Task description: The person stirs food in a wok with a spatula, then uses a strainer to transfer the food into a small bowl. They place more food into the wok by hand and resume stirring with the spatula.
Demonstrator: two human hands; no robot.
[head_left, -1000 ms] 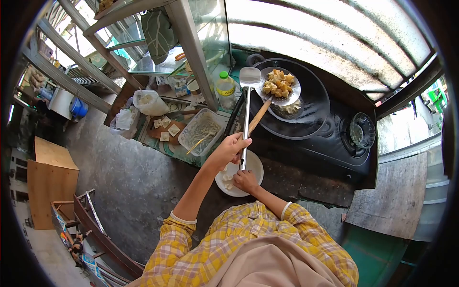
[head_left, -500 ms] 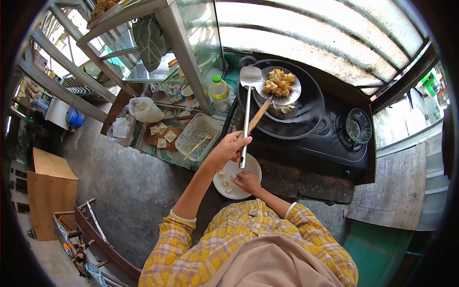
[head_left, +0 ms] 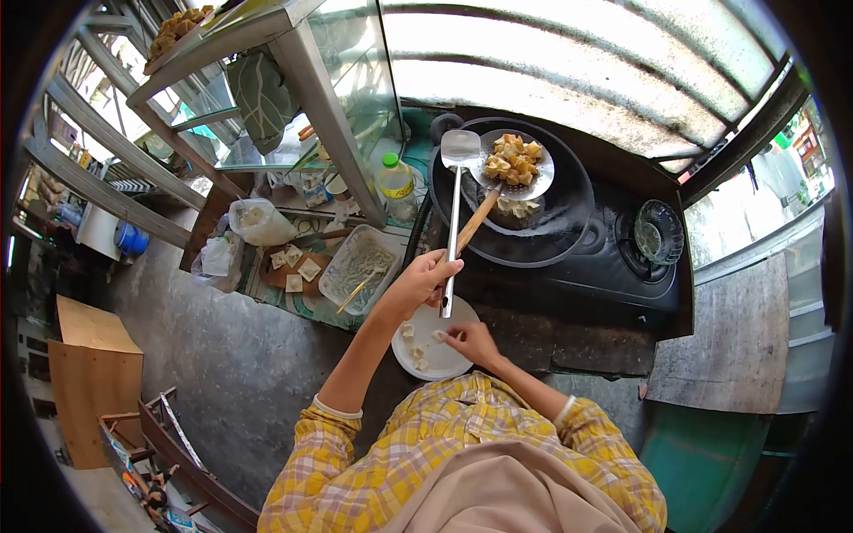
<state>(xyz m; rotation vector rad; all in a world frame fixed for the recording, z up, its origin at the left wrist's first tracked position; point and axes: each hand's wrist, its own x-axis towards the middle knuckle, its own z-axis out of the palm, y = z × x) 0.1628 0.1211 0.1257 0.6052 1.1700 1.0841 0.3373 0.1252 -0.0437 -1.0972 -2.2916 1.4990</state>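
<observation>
My left hand [head_left: 421, 286] is closed around two handles at once. One belongs to a metal spatula [head_left: 461, 147], the other, wooden, to a skimmer [head_left: 533, 184] heaped with golden fried dumplings [head_left: 513, 158]. Both tool heads are over the black wok [head_left: 569, 213], where paler dumplings [head_left: 517, 208] lie beneath the skimmer. Lower down, my right hand [head_left: 473, 342] pinches a small pale uncooked dumpling [head_left: 438, 336] above the white plate [head_left: 451, 362]. A few more raw dumplings [head_left: 419, 357] sit on that plate.
The wok stands on a black stove [head_left: 622, 289], with a glass dish [head_left: 657, 233] on the other burner. Leftward are a filling tub [head_left: 333, 284], wrappers on a board [head_left: 294, 282], a green-capped bottle [head_left: 397, 185], plastic bags [head_left: 262, 222] and a glass display case [head_left: 311, 89].
My right hand has shifted slightly right, and a pale dumpling now shows at its fingertips. My left hand keeps both tools over the wok. The whole view has tilted a little.
</observation>
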